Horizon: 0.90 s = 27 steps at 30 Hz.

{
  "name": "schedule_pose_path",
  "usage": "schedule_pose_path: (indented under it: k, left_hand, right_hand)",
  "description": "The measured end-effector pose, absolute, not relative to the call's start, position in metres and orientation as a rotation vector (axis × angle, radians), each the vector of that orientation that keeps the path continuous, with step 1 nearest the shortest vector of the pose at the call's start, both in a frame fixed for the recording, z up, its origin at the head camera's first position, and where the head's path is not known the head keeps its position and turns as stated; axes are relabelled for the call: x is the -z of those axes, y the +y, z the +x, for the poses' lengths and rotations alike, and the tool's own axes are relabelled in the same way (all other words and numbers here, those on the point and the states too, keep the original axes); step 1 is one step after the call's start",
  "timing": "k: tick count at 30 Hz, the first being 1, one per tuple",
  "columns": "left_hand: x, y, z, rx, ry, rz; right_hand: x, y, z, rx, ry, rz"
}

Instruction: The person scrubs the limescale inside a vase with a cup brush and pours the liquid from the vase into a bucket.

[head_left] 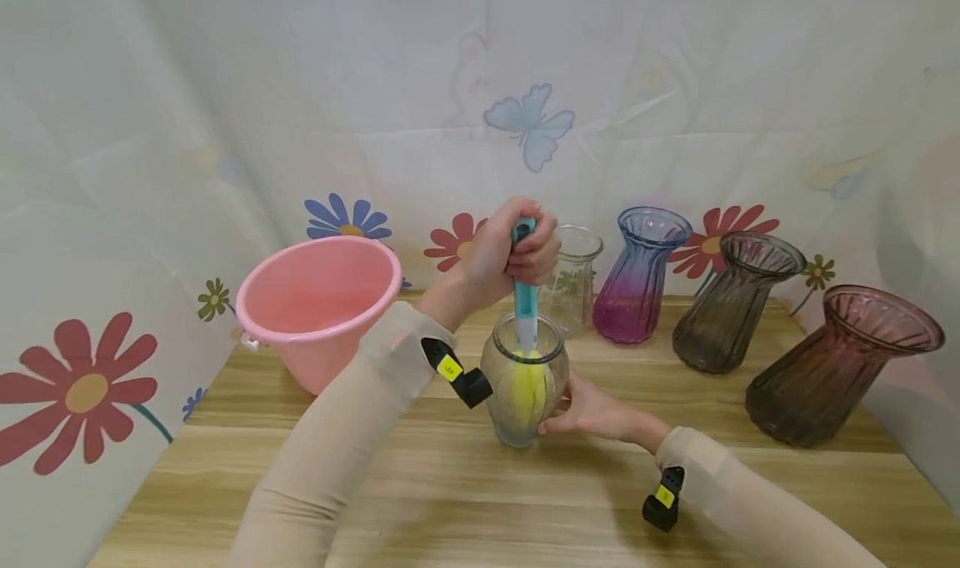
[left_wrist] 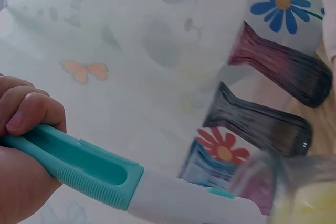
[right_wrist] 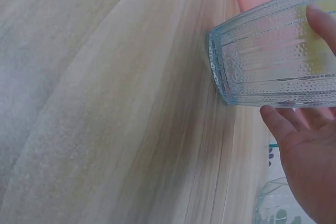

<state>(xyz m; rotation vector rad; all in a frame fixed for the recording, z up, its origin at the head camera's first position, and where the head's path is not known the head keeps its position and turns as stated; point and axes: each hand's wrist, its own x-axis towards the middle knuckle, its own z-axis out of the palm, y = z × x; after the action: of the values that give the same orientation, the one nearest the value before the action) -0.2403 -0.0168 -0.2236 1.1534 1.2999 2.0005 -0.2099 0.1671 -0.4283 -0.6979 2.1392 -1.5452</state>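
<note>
My left hand [head_left: 504, 247] grips the teal handle of a sponge bottle brush [head_left: 527, 301], which stands upright in the mouth of a clear ribbed glass vase [head_left: 501, 414]. Through the glass, the brush's yellow sponge head [head_left: 528, 391] shows inside the vase. In the left wrist view, fingers wrap the teal handle [left_wrist: 100, 174], and a white shaft runs from it toward the vase. Low on the vase's right side, my right hand [head_left: 596, 409] holds it, with thumb and fingers around the glass. The vase's base [right_wrist: 226, 72] appears close to the wooden tabletop in the right wrist view.
Left of the vase stands a pink bucket [head_left: 322, 334]. Behind and to the right are a clear vase [head_left: 573, 293], a blue-purple vase [head_left: 633, 293], a grey vase [head_left: 731, 314] and a reddish-brown vase [head_left: 825, 376]. A printed curtain [head_left: 420, 92] borders the wooden table [head_left: 465, 510].
</note>
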Motion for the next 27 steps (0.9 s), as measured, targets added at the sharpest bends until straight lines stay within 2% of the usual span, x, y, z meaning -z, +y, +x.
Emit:
schedule_pose_path:
  k: [8,17,27]
  left_hand:
    - [0.195,-0.017,-0.23,-1.98,1.252,1.245]
    - [0.225,-0.005,-0.228,-1.925,1.328,1.241]
    - [0.255,-0.009,-0.242,-2.003,1.326,1.177]
  right_hand:
    - [0.429,0.166,-0.207,1.535,2.148,-0.705]
    - [0.431,0.164,-0.207,1.513,2.2,-0.734]
    - [0.428,0.163,-0.209,1.514,2.189,-0.732]
